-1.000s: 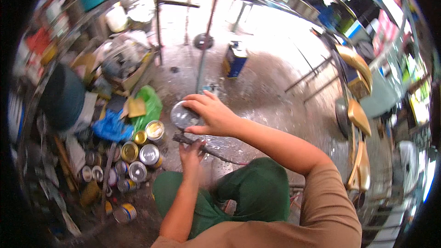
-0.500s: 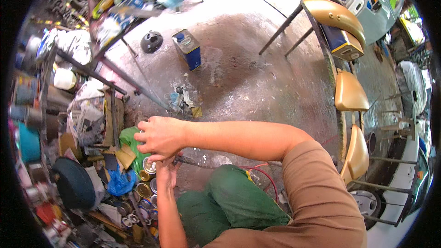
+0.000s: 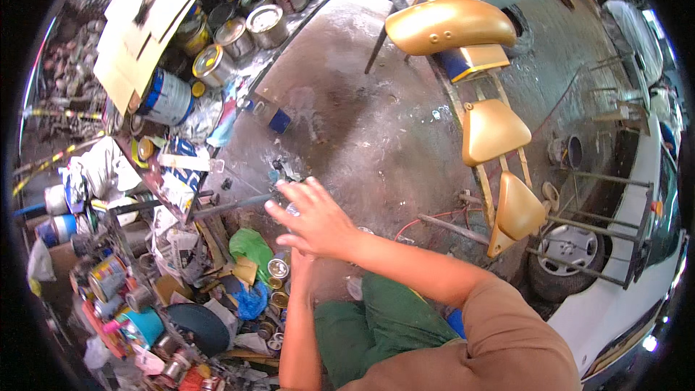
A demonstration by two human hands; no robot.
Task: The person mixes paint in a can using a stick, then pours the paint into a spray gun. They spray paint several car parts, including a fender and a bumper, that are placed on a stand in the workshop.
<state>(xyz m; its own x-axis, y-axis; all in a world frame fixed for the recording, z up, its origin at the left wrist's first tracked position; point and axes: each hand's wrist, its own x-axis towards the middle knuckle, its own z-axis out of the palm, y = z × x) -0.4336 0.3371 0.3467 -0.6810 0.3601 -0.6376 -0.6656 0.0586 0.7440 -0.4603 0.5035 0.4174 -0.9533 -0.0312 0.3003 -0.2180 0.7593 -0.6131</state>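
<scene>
My right hand (image 3: 315, 221) reaches across in front of me at the centre, its fingers stretched and spread. Between its fingers shows a small shiny silvery thing (image 3: 292, 209), too little of it visible to name. Below it my left forearm (image 3: 299, 333) rises from the lower edge. My left hand (image 3: 300, 264) lies mostly behind the right one, so its fingers and anything in them are hidden. Just left of the hands are a green plastic bag (image 3: 251, 250), a blue plastic bag (image 3: 251, 300) and an open tin (image 3: 278, 268) among other cans.
Gold-painted pieces, a curved fender (image 3: 452, 25) and two panels (image 3: 496, 132), rest on a rack at the right. Paint cans (image 3: 266, 25) crowd a bench at the far left. A blue rectangular can (image 3: 271, 116) stands on the floor. Beside a white car lies a wheel (image 3: 568, 253).
My view has swung toward the left and up, bringing the bench of paint cans in. My right hand's fingers, bent before, are now spread wider and raised off the left hand.
</scene>
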